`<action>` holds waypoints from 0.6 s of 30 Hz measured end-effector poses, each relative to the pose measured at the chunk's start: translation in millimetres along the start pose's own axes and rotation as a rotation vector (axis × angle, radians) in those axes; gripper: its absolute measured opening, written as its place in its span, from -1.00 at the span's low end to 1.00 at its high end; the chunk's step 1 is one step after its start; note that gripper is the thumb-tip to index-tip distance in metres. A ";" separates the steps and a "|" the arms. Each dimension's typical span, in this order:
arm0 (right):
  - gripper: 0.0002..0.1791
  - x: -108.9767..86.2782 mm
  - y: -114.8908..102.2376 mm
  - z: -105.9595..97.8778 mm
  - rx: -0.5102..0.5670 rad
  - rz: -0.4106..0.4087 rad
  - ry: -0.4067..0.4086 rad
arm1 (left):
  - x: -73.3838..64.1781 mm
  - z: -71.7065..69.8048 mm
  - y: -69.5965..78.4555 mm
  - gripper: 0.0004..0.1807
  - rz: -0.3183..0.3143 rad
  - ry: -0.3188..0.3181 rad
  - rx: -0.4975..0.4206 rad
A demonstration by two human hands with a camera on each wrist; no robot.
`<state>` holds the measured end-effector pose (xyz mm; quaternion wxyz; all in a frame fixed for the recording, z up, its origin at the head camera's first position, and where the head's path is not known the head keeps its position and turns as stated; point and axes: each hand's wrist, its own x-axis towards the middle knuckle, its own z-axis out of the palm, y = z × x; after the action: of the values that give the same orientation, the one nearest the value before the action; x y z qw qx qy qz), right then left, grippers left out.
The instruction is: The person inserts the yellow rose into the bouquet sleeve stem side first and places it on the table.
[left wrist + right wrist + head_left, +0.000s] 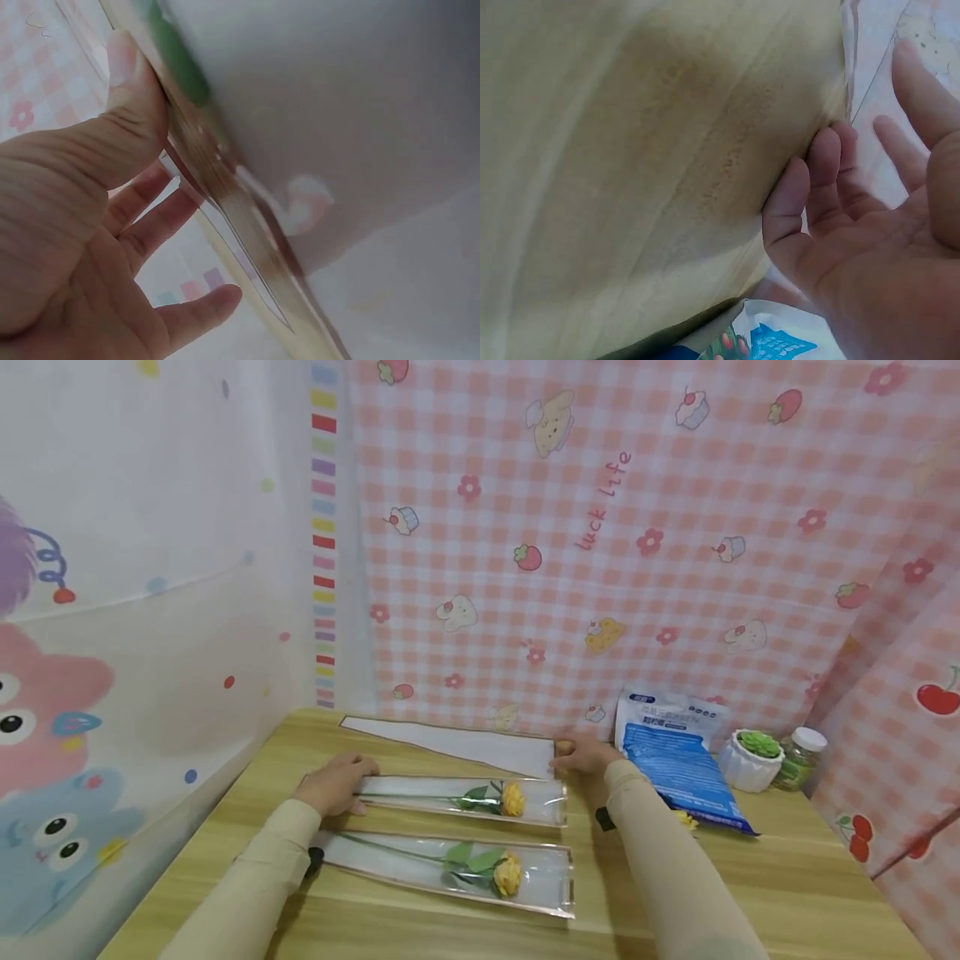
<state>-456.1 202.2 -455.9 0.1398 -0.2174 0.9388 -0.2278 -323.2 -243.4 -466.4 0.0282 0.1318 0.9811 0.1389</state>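
My left hand (335, 785) rests at the narrow left end of a clear sleeve (420, 787) holding a yellow artificial rose (513, 799). In the left wrist view, that hand's thumb (124, 60) lies along a sleeve's edge, its other fingers spread apart. A second clear sleeve (405, 870) with a yellow rose (507, 874) lies nearer. At the back, a white tapered sleeve (480, 750) shows no flower. My right hand (588, 753) touches its wide right end. In the right wrist view, the right fingertips (787, 180) rest against the table, loosely bent.
A blue and white plastic bag (678, 768) lies at the right rear of the wooden table (810, 893), a bit of yellow flower (686, 820) by its lower edge. Beyond it stand a small potted succulent (752, 760) and a white-lidded jar (801, 760). Patterned cloths hang behind and left.
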 end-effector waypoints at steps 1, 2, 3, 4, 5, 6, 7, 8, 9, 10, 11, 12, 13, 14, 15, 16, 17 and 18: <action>-0.28 0.5 0.5 -2.4 -0.069 -0.001 -0.014 | 1.8 0.2 0.7 -0.35 0.008 0.005 0.011; -0.27 0.9 0.3 -4.6 -0.120 -0.001 -0.033 | 3.6 0.3 1.6 -0.35 0.014 0.013 0.020; -0.26 1.3 -0.6 -7.0 -0.173 -0.003 -0.048 | 5.1 0.3 2.0 -0.34 0.016 0.021 0.028; -0.25 1.6 -1.9 -8.8 -0.208 0.002 -0.060 | 6.3 0.4 2.4 -0.34 0.021 0.026 0.037; -0.26 1.7 -3.6 -10.3 -0.233 0.006 -0.067 | 7.4 0.2 2.6 -0.34 0.026 0.031 0.044; -0.28 1.5 -5.4 -11.5 -0.243 0.015 -0.071 | 8.1 0.1 2.4 -0.33 0.028 0.033 0.049; -0.31 1.1 -6.8 -12.1 -0.229 0.021 -0.064 | 8.2 -0.4 3.0 -0.34 0.027 0.031 0.047; -0.36 0.4 -7.9 -12.3 -0.201 0.035 -0.053 | 7.9 -0.8 3.4 -0.34 0.025 0.027 0.044; -0.40 -0.1 -8.6 -11.8 -0.168 0.048 -0.038 | 7.3 -1.1 3.2 -0.34 0.023 0.020 0.043; -0.46 -0.6 -9.0 -10.6 -0.126 0.060 -0.021 | 6.4 -1.3 3.1 -0.33 0.023 0.015 0.047; -0.53 -1.1 -9.0 -9.1 -0.084 0.072 -0.001 | 5.2 -1.6 2.8 -0.33 0.020 0.012 0.051; -0.59 -1.3 -8.5 -7.1 -0.043 0.079 0.019 | 4.0 -2.1 2.4 -0.33 0.018 0.008 0.057; -0.64 -1.6 -7.8 -4.9 -0.009 0.080 0.041 | 2.9 -2.2 1.8 -0.33 0.016 0.007 0.064; -0.70 -2.2 -6.9 -2.6 0.027 0.085 0.061 | 1.7 -2.1 1.3 -0.33 0.015 0.005 0.072; -0.73 -3.4 -6.1 -0.4 0.067 0.088 0.080 | 0.5 -2.3 1.2 -0.33 0.014 0.001 0.078; -0.77 -4.6 -4.6 1.8 0.121 0.091 0.093 | -0.3 -2.1 1.3 -0.33 0.016 -0.003 0.088; -0.79 -6.1 -2.7 3.7 0.183 0.096 0.106 | -0.9 -2.1 1.7 -0.33 0.017 -0.007 0.086; -0.80 -7.9 -0.4 5.3 0.246 0.101 0.118 | -1.3 -2.1 2.6 -0.33 0.025 -0.010 0.087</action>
<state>-447.2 203.7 -458.9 0.1214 -0.1373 0.9200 -0.3463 -321.5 -242.0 -463.6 0.0256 0.1459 0.9843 0.0956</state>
